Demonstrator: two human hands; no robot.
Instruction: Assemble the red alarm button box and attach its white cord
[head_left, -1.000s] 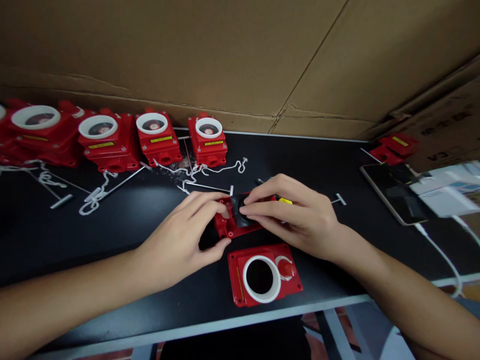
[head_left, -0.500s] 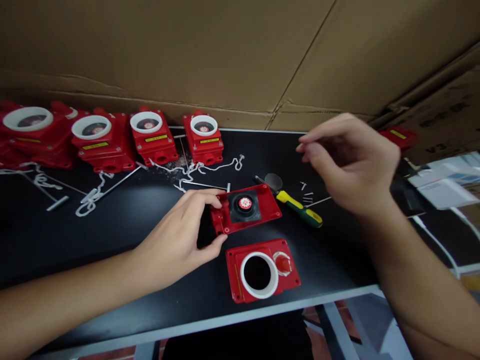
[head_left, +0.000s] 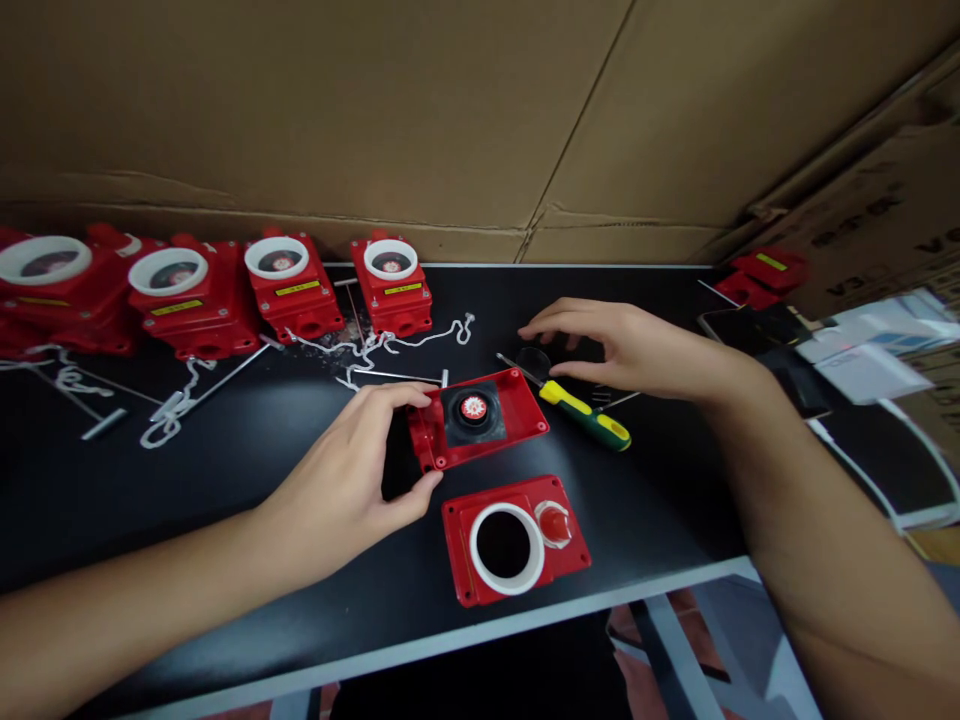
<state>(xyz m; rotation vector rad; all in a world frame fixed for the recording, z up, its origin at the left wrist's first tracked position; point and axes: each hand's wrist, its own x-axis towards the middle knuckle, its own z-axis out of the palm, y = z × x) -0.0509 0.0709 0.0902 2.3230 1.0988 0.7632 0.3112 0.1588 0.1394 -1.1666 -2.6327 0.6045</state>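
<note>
My left hand (head_left: 352,465) grips the left end of an open red housing (head_left: 517,412), thumb at the near edge and fingers at the far one. Inside the housing sits a dark square plate with a red-and-white button (head_left: 473,408). My right hand (head_left: 619,345) hovers with fingers apart over a clear round disc (head_left: 533,362), and I cannot tell whether it touches it. A yellow-and-green screwdriver (head_left: 589,414) lies just below that hand. Nearer to me is a red cover (head_left: 461,560) with a white ring (head_left: 540,560) around a dark opening.
Several assembled red boxes (head_left: 390,290) with white cords and small metal hammers (head_left: 105,424) line the back left. Brown cardboard (head_left: 337,110) rises behind the black table (head_left: 262,620). White papers (head_left: 870,370) and another red box (head_left: 765,275) are at the right.
My right hand has come down and left to the clear disc and its fingers have spread. The left hand still grips the housing. The view has shifted slightly right.
</note>
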